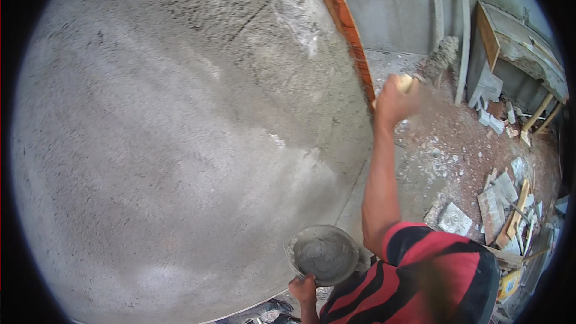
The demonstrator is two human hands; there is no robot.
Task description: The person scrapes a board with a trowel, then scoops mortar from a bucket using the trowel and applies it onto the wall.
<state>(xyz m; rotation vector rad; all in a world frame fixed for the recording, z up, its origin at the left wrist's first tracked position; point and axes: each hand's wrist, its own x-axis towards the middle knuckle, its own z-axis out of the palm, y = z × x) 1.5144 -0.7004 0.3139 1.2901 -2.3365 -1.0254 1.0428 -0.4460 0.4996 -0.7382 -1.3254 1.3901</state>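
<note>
My left hand [303,288] is closed on the rim of a round bowl [354,262]. Grey wet mortar [324,255] fills much of the bowl, which is close to the foot of the wall. With my arm stretched far forward, my right hand [396,101], slightly blurred, is closed round the pale handle of a trowel [405,82]. A lump of grey mortar [443,55] shows just beyond this hand, seemingly on the trowel; the blade itself is not plain to see. The large plastered wall [198,162] spreads to the left, rougher and darker toward its top.
An orange-red brick edge [345,21] borders the wall. Two pale pipes [463,30] run down the grey far wall. Rubble and dust litter the reddish floor [447,138]. Broken boards [504,204] lie at the right, below a concrete ledge [522,48] on wooden props.
</note>
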